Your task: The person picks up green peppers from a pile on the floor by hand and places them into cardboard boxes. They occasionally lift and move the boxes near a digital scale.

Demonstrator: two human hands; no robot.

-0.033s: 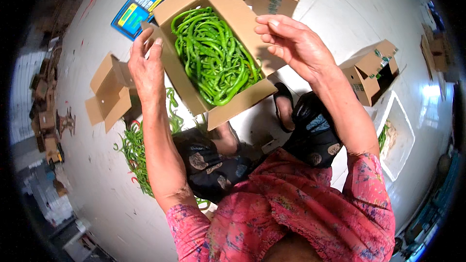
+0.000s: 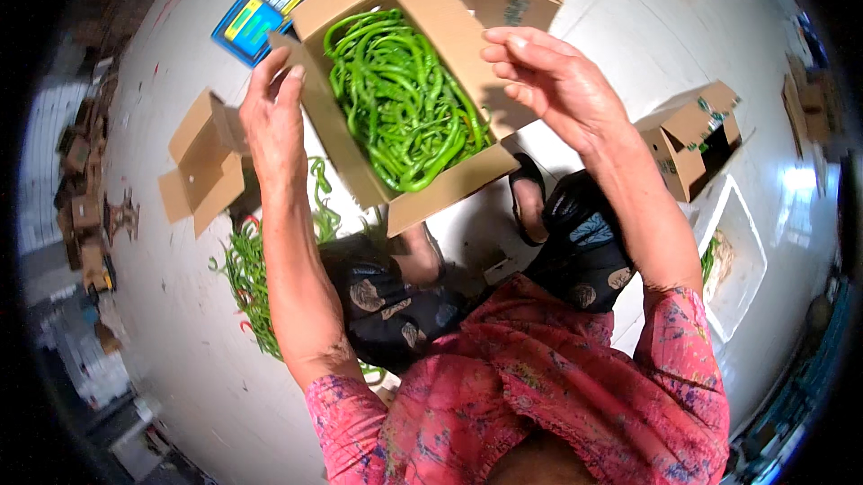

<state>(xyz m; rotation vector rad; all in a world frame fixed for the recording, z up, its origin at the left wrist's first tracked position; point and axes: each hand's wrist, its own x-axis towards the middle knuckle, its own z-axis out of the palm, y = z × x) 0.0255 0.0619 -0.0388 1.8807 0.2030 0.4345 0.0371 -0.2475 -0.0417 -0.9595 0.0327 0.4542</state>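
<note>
Looks like mid-packing: cardboard box (image 2: 409, 98) full of long green peppers (image 2: 400, 103). Left hand (image 2: 274, 121) flat against the box's left wall, right hand (image 2: 557, 80) open, empty, above its right flap. Next, probably closing flaps.

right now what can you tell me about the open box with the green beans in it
The open cardboard box is plain brown, rectangular, its flaps folded outward. It sits tilted in the picture, one corner toward the person's legs. It is packed nearly full with long green beans, curled and tangled. The left hand lies flat against its left wall; the right hand is at its right rim with fingers half curled, though whether it touches cannot be told. The box seems raised above the pale floor.
</note>
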